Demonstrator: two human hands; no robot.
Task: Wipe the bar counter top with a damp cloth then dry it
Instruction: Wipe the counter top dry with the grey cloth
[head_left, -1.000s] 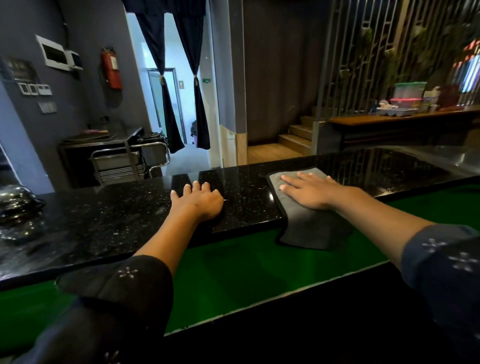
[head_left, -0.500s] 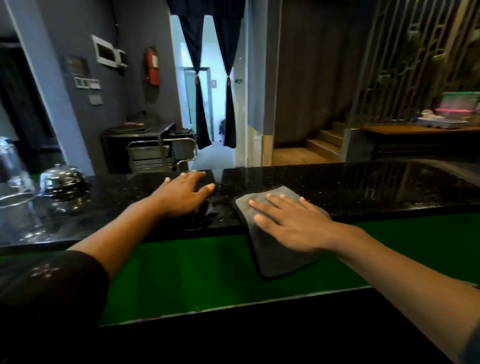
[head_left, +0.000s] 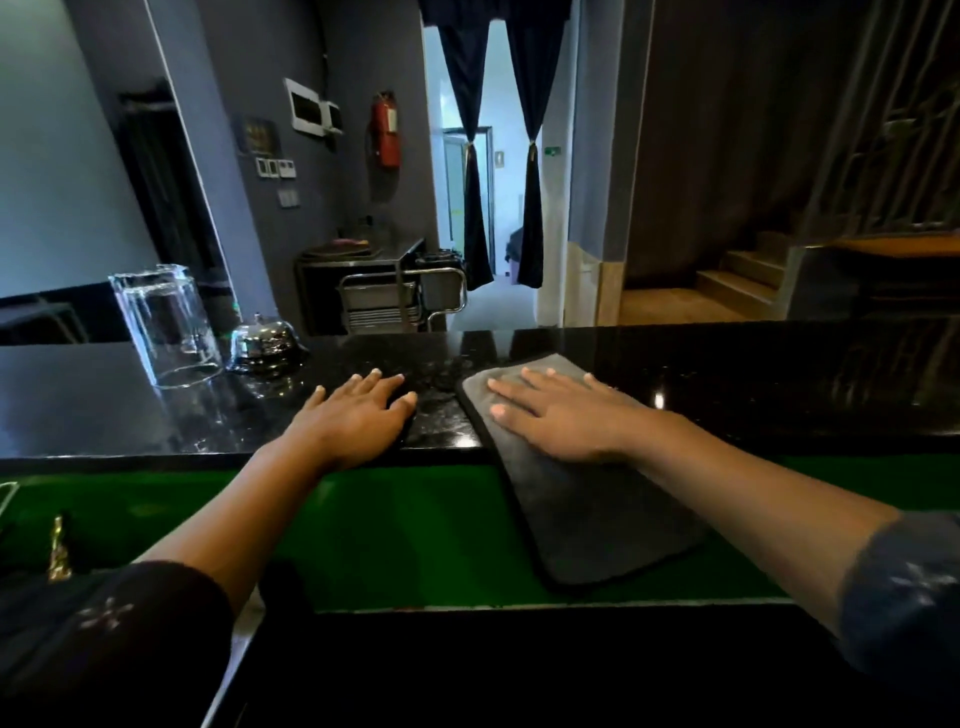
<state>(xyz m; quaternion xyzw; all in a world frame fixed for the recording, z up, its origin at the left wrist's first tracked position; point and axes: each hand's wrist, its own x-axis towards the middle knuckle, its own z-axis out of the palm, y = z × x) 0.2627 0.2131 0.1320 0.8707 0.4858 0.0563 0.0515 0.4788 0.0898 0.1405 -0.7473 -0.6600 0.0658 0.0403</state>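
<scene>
The right hand (head_left: 563, 415) lies flat with straight fingers pressing a grey, soft-napped cloth (head_left: 587, 499) (dark-edged, rectangular) onto the glossy, speckled black stone counter top (head_left: 753, 384), the cloth's near half draping over the front edge onto the green ledge (head_left: 405, 530). The left hand (head_left: 358, 415) rests flat and spread on the bare stone just beside it, gripping nothing. An upturned clear glass (head_left: 163, 325) and a domed chrome bell (head_left: 262, 340) stand further left; the small brass object (head_left: 58, 545) on the ledge is too blurred to identify.

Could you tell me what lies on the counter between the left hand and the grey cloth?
Only bare black counter top, speckled and slightly wet-looking, separates the left hand from the grey cloth in the head view.
</scene>
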